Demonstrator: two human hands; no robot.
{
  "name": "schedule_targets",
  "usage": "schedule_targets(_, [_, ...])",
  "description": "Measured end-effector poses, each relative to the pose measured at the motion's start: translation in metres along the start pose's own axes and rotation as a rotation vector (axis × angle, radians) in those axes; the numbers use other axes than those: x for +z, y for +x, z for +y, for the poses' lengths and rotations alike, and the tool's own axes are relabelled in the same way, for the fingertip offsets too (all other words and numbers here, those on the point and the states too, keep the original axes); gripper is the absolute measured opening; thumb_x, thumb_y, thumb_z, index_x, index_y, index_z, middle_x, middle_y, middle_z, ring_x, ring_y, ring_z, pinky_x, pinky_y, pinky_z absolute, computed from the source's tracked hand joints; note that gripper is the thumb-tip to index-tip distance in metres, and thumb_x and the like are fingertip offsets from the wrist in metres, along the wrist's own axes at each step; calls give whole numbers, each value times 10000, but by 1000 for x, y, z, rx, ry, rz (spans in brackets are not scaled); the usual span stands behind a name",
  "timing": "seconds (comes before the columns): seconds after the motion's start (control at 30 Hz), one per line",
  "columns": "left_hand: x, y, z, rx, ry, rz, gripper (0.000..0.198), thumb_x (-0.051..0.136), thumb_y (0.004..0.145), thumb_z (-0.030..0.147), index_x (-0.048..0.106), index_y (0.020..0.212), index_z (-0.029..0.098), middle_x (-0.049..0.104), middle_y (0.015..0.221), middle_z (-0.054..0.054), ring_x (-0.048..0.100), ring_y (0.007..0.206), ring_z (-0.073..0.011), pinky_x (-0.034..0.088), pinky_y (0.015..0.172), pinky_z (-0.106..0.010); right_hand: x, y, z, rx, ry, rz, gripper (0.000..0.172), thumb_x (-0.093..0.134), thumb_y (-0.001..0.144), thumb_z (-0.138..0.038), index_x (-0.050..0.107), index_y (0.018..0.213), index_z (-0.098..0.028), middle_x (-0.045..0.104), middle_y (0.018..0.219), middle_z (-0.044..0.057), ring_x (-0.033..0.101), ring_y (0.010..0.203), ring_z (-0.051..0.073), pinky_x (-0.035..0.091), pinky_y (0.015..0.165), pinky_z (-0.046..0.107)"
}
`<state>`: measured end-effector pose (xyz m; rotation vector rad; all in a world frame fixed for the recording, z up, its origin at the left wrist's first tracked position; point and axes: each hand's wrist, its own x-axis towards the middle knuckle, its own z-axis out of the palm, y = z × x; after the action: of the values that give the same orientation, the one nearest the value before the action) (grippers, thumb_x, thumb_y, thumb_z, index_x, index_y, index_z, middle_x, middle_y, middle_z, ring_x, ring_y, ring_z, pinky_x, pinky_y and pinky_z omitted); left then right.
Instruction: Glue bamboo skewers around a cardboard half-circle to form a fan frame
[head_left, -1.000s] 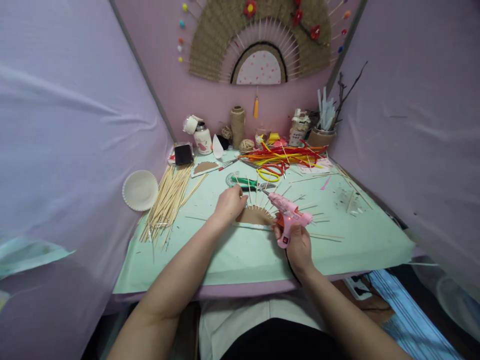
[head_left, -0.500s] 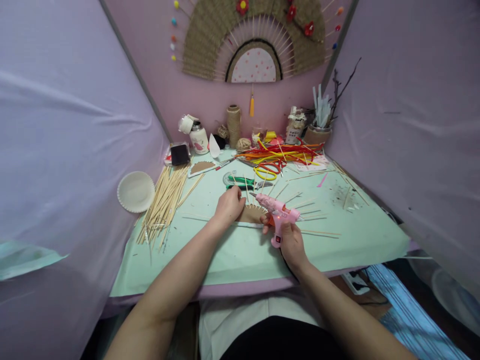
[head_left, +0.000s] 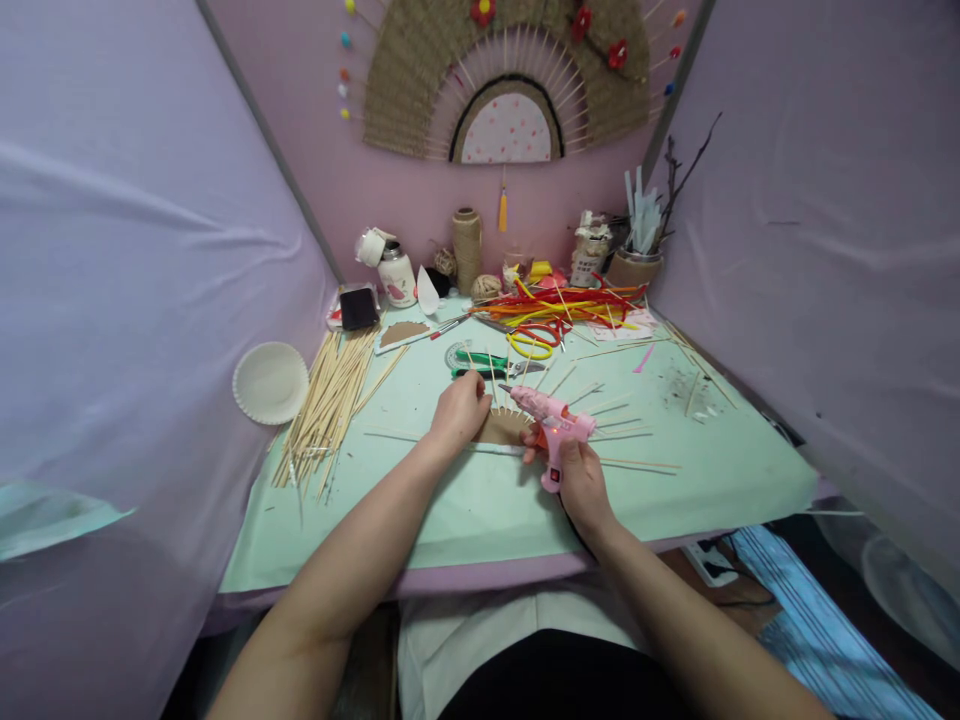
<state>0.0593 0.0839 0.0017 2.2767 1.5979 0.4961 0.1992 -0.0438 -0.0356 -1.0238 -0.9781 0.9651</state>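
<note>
My right hand [head_left: 584, 483] grips a pink hot glue gun [head_left: 553, 418] by its handle. The gun's metal nozzle points left, close to my left hand [head_left: 459, 408]. The fingers of my left hand are closed at the left side of a brown half-round cardboard piece [head_left: 501, 430]; a thin wooden stick [head_left: 468, 354] rises from behind them, and the fingertips are partly hidden. More thin sticks [head_left: 560, 381] fan out from the cardboard's curved edge. The glue gun and right hand cover the cardboard's right part.
Green-handled pruning shears [head_left: 480, 358] lie just beyond the fan. Behind them are yellow-handled scissors [head_left: 531, 347] and red and yellow pipe cleaners [head_left: 577, 305]. A pile of wooden sticks [head_left: 330, 400] and a white plate [head_left: 271, 384] are at left. A twine spool [head_left: 467, 250] stands at the back.
Almost nothing differs: the glue gun and my right hand have shifted very slightly left, and my left hand stays in place.
</note>
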Motion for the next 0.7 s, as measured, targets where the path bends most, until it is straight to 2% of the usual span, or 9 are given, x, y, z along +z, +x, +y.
schedule_targets(0.3, [-1, -1, 2, 26, 15, 1, 37, 593, 872, 205, 589, 909, 199, 685, 933, -61, 632, 887, -221, 438, 744, -301, 0, 0, -2, 26, 22, -20, 573, 496, 883, -709, 694, 931, -173, 673, 706, 39, 445, 456, 107, 327, 390, 248])
schedule_targets(0.5, [-1, 1, -8, 66, -32, 17, 63, 608, 865, 237, 613, 908, 191, 681, 939, -63, 625, 870, -222, 453, 747, -313, 1, 0, -5, 39, 8, -3, 610, 505, 856, -739, 686, 940, -162, 677, 705, 52, 521, 518, 138, 353, 402, 252])
schedule_targets(0.7, [-3, 6, -26, 143, -155, 13, 188, 651, 807, 155, 666, 992, 188, 675, 1013, -51, 629, 845, -183, 483, 824, -309, 1, 0, -4, 43, 29, 0, 601, 519, 849, -737, 675, 926, -162, 672, 713, 53, 543, 544, 142, 382, 420, 249])
